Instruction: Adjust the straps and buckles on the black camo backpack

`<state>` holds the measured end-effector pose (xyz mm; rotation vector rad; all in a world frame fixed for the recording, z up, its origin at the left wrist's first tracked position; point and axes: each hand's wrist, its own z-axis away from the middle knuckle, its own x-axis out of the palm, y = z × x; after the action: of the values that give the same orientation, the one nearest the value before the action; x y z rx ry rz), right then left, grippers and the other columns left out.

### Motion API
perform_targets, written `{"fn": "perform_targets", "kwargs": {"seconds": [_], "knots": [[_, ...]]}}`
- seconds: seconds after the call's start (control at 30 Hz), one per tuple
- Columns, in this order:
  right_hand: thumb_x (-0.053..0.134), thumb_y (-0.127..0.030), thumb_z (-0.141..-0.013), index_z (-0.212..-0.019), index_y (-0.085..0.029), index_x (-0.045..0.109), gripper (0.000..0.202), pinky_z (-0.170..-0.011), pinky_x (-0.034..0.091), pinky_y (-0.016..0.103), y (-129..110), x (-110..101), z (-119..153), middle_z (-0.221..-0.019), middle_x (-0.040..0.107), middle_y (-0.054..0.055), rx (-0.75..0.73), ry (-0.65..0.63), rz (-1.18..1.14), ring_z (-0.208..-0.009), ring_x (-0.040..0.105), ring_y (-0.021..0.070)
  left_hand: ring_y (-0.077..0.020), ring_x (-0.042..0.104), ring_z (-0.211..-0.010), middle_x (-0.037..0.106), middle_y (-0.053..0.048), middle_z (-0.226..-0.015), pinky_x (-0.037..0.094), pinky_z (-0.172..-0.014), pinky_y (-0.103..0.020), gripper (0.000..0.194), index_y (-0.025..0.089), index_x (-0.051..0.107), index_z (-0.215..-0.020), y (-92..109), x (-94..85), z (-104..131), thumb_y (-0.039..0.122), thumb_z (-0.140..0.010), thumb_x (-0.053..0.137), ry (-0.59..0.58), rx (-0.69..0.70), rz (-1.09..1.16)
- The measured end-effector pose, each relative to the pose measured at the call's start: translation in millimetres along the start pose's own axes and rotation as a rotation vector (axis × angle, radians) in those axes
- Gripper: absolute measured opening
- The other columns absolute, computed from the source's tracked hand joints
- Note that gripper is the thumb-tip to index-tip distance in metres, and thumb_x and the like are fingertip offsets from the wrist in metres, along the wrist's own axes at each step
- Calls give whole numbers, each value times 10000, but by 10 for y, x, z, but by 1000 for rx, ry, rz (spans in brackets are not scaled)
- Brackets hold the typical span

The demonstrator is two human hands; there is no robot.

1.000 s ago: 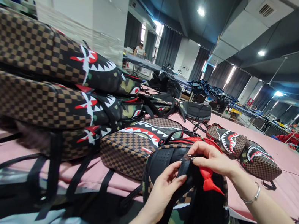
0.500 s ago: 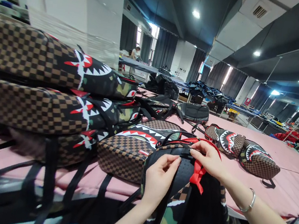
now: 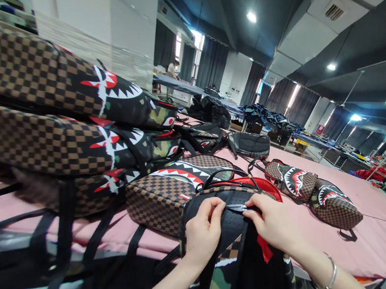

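A backpack (image 3: 226,270) with a black perforated back panel, camouflage sides and red lining stands upright against the table's near edge. My left hand (image 3: 201,233) pinches the top of its black panel. My right hand (image 3: 271,220) holds small metal snips (image 3: 237,207) at the panel's top seam, blades pointing left toward my left fingers. A red ribbon (image 3: 264,249) hangs under my right palm. A bracelet circles my right wrist.
Three stacked brown-checkered shark-mouth backpacks (image 3: 56,115) fill the left, straps dangling over the pink table (image 3: 376,246). Another backpack (image 3: 170,190) lies just behind the held one, two more shark-mouth bags (image 3: 313,193) at right. A person (image 3: 172,67) stands far back by other tables.
My left hand rose to the top of the panel. My right hand shifted slightly down and right, now covering most of the red ribbon, with the snips laid along the seam.
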<state>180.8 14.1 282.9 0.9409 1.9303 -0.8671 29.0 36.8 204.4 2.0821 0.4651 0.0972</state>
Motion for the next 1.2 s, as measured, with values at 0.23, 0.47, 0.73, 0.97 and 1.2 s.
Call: {"fn": "perform_targets", "kwargs": {"seconds": [0.23, 0.47, 0.73, 0.97, 1.2], "knots": [[559, -198, -827, -850, -183, 539, 33, -672, 408, 250, -55, -4, -19, -839, 617, 28, 5, -32, 82, -768, 568, 155, -148, 555, -660, 600, -2, -741, 385, -662, -224, 175, 217, 546, -788, 37, -7, 2, 355, -828, 445, 6, 10, 10], [578, -181, -806, -793, -186, 542, 39, -654, 399, 246, -22, 28, -19, -808, 620, 19, -3, 4, 29, -736, 559, 149, -147, 548, -634, 572, 6, -697, 382, -630, -234, 148, 217, 516, -765, 23, 22, 23, 317, -828, 426, 37, -10, 19], [570, -302, -787, -920, -201, 531, 172, -679, 421, 262, 135, 208, 158, -813, 573, -6, 243, 133, -485, -754, 532, 145, -137, 539, -605, 542, 9, -652, 435, -585, -242, 204, 198, 462, -764, -18, 62, 71, 384, -836, 423, 124, -286, 294], [623, -328, -736, -744, -150, 585, 182, -631, 434, 245, 37, 548, 404, -704, 561, -4, 375, -107, -961, -654, 523, 126, -108, 525, -518, 551, 28, -620, 420, -494, -216, 254, 188, 455, -767, 14, 19, 148, 438, -808, 472, -13, -354, 401], [725, -430, -650, -749, -120, 593, 352, -528, 464, 240, 138, 346, 429, -610, 572, 10, 559, -60, -1431, -529, 557, 123, -42, 361, -389, 382, 84, -516, 274, -379, -154, 298, 186, 345, -653, -340, -471, -58, 394, -773, 522, 178, -331, 549]]}}
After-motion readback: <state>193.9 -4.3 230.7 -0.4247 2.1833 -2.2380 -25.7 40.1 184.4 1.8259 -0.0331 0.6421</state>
